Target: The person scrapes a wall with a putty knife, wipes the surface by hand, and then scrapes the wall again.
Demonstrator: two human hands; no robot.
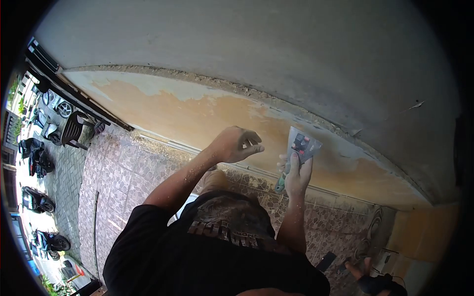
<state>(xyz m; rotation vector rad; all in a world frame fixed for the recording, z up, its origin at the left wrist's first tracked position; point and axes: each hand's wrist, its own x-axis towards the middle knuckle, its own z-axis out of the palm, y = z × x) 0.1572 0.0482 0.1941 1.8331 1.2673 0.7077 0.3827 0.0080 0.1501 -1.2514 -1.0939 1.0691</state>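
My right hand (297,177) grips a putty knife with a broad metal blade (303,144) and a green handle (280,185). The blade points up, close to the wall, and a dark and red label shows on it. My left hand (236,144) is raised to the left of the knife, with curled fingers and a gap between thumb and fingertips. Nothing shows in it. Behind both hands runs the wall's peeled orange band (197,114), below a rough ledge of chipped plaster (217,83). Pale dust and flecks cover my hands and forearms.
Patterned tile floor (123,182) lies below, with debris (158,148) along the wall base. At left are a brown plastic chair (75,129), a long thin pole (96,227) and several parked motorcycles (37,157). Another person (380,285) is partly visible at lower right.
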